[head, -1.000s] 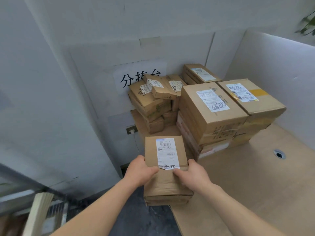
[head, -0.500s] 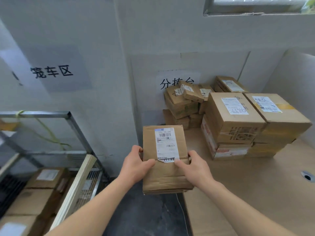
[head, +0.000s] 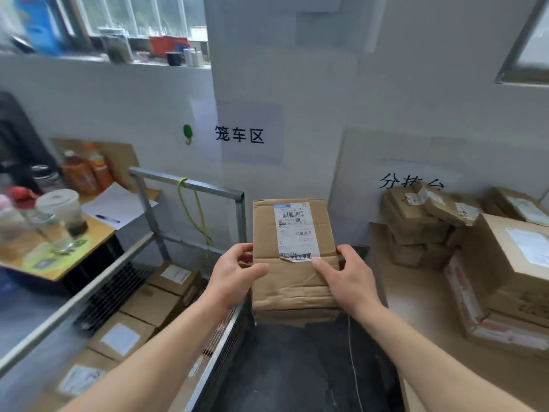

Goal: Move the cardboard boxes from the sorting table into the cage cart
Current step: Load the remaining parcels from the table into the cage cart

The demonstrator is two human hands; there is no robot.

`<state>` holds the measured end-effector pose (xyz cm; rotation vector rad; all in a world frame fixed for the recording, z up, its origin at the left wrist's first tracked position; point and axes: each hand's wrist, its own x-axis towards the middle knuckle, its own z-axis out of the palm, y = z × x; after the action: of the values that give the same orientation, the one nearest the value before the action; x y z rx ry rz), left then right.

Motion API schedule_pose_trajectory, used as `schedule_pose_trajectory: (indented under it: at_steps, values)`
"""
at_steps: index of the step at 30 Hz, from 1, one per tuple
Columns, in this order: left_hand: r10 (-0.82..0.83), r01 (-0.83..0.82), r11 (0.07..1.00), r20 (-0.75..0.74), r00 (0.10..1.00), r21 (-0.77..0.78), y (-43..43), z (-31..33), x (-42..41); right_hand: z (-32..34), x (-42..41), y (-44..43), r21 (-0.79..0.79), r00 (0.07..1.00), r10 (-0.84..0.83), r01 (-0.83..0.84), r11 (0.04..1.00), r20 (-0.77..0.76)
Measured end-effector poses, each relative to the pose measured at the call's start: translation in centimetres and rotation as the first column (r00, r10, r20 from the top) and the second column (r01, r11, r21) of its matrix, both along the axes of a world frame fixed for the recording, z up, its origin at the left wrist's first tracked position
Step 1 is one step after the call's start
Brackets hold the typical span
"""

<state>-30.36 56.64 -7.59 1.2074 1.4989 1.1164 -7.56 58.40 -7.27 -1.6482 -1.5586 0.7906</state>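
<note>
I hold a small cardboard box (head: 292,281) with a white shipping label in mid-air, above the gap between cart and table. My left hand (head: 234,272) grips its left edge and my right hand (head: 346,275) grips its right edge, thumbs on top. The metal cage cart (head: 190,185) stands at the lower left, with several labelled boxes (head: 154,304) lying inside. The sorting table (head: 416,292) is on the right and carries a pile of cardboard boxes (head: 505,263).
A yellow side table (head: 89,251) left of the cart holds cups, bottles, paper and a pen. A green cord (head: 193,209) hangs from the cart's top rail. Dark floor (head: 297,367) lies between cart and table. White walls with signs stand behind.
My view has swung left from the sorting table toward the cage cart. The box stays in both hands and has travelled left with me, off the table edge.
</note>
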Motion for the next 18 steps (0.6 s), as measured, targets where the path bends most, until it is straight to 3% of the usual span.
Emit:
schedule_pose_trajectory:
  at_steps: [5, 11, 18]
  values:
    - [-0.048, 0.037, 0.998, 0.273, 0.961, 0.045, -2.1, 0.6, -9.0, 1.3, -9.4, 0.5, 0.068, 0.995, 0.055, -0.05, 0.996, -0.082]
    - [-0.035, -0.004, 0.991, 0.282, 0.959, 0.134, -5.2, 0.3, -18.9, 2.5, -19.7, 0.2, 0.108, 0.957, 0.208, -0.189, 0.976, -0.203]
    - [0.087, -0.179, 0.956, 0.358, 0.93, 0.234, -9.2, 0.7, -29.3, 3.9, -31.0, -0.3, 0.043, 0.753, 0.403, -0.448, 0.893, -0.521]
